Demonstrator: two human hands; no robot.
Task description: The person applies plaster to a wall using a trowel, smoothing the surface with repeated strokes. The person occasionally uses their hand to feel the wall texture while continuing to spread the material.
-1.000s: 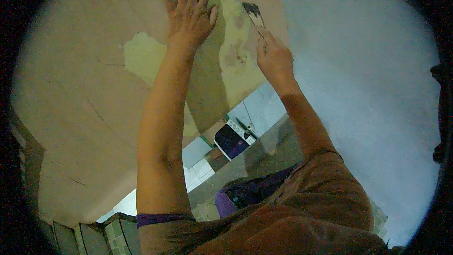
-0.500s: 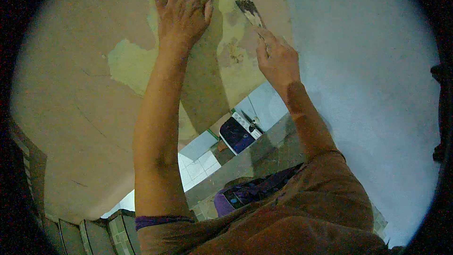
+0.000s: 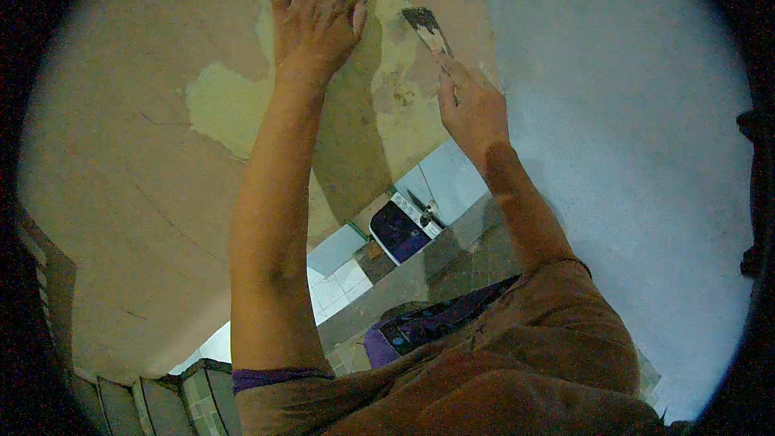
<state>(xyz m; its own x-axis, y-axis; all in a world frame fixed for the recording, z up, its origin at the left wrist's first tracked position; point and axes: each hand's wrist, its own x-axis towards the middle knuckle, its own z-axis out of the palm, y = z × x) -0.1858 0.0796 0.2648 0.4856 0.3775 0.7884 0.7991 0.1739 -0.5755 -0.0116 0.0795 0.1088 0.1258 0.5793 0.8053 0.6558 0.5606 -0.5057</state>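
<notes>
My left hand (image 3: 315, 24) lies with its fingers spread on the beige wall (image 3: 113, 161), at a yellowish, uneven patch (image 3: 222, 109) near the top. To its right, my right hand (image 3: 472, 109) grips a flat scraper (image 3: 428, 28); its broad blade is dark with pale, crusted material and is over more mottled yellowish coating. Whether the blade touches the wall I cannot tell. My fingers cover most of the scraper's handle. A shadow runs down the wall between the two hands.
A pale bluish wall (image 3: 630, 137) fills the right. Far below are a white appliance with a dark top (image 3: 400, 230), pale tiles (image 3: 339, 282) and a grey floor strip (image 3: 436, 266). Steps (image 3: 161, 404) show at lower left, a purple-and-dark item (image 3: 387, 343) by my body.
The wall's patches have shifted slightly left in the view. My left hand has shifted a little left too. The scraper blade sits slightly farther left and lower, still in my right hand.
</notes>
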